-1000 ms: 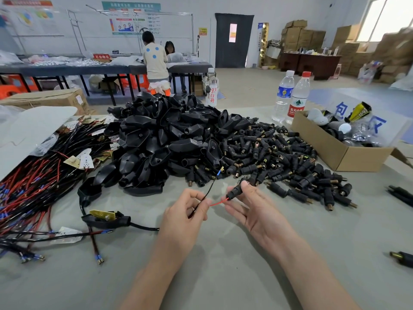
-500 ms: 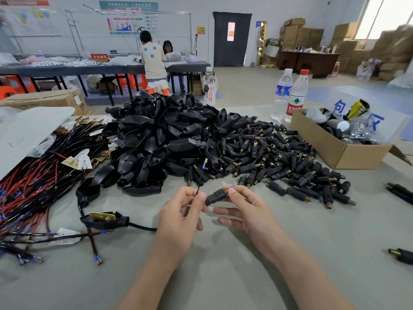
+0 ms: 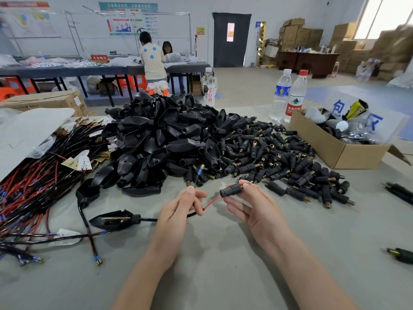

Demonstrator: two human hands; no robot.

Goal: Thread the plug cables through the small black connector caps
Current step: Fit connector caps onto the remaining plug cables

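My right hand (image 3: 252, 211) pinches a small black connector cap (image 3: 231, 190) just in front of the cap pile (image 3: 279, 153). The red wire (image 3: 212, 202) enters the cap's near end, and my fingertips hide the far end. My left hand (image 3: 183, 204), apart from the right, pinches the black wire (image 3: 197, 175), the grip partly hidden.

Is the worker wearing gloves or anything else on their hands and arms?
No gloves: the left hand and right hand are bare. The left forearm and right forearm are bare too, with no sleeves, watch, bracelet or rings in view.
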